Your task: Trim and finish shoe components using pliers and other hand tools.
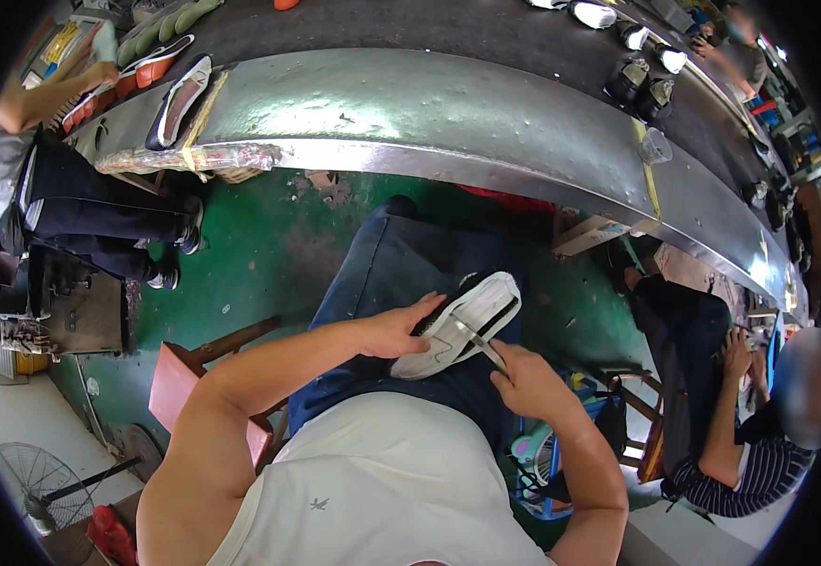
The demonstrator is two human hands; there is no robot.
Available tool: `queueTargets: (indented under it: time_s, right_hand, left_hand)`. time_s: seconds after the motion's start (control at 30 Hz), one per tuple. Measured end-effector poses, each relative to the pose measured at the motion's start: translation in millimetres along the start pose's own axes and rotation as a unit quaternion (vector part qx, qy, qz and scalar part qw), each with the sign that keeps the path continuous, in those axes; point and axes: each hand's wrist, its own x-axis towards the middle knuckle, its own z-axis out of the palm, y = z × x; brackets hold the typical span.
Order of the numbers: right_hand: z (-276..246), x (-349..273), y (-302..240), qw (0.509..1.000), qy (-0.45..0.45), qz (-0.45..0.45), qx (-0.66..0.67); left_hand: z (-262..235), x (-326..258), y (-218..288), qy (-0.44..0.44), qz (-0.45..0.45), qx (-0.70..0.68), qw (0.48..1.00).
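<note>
A shoe with a pale sole and dark upper lies sole up over my lap, its length slanting up to the right. My left hand is closed on its left side, thumb and fingers pressed against the edge. In my right hand is a slim tool with a narrow handle. The tool's light grey tip rests on or just over the middle of the sole; I cannot tell whether it is a brush or a blade. A thin dark curved line shows on the sole's lower half.
A metal-edged bench with a dark belt curves across ahead, carrying a shoe at left and dark shoes at right. Co-workers are at left, right and far right. A pink stool and a fan stand left, a small fan right.
</note>
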Motion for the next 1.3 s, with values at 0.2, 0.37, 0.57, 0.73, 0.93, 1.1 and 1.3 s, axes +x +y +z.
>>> queueTargets:
  time_s: [0.2, 0.37, 0.57, 0.73, 0.93, 1.1, 1.3]
  right_hand:
    - [-13, 29, -17, 0.979, -0.125, 0.068, -0.143]
    - [38, 25, 8, 1.000, -0.005, 0.023, -0.003]
    - [20, 25, -7, 0.994, -0.035, 0.087, -0.055]
    - [5, 10, 15, 0.971, -0.121, 0.180, 0.101]
    - [14, 30, 20, 0.965, 0.134, 0.156, 0.163]
    - [15, 34, 32, 0.988, 0.066, 0.135, 0.023]
    - [46, 16, 15, 0.993, 0.038, 0.107, 0.019]
  left_hand:
    - [19, 9, 0, 0.073, -0.080, -0.452, 0.885]
    - [27, 29, -11, 0.275, -0.114, -0.138, 0.945]
    - [27, 25, -14, 0.336, 0.024, 0.068, 0.939]
    - [20, 26, -6, 0.190, 0.089, 0.267, 0.941]
    - [-1, 24, 45, 0.056, 0.018, 0.316, 0.947]
    - [10, 12, 23, 0.021, 0.042, 0.338, 0.940]
    - [28, 0, -17, 0.182, -0.015, -0.056, 0.982]
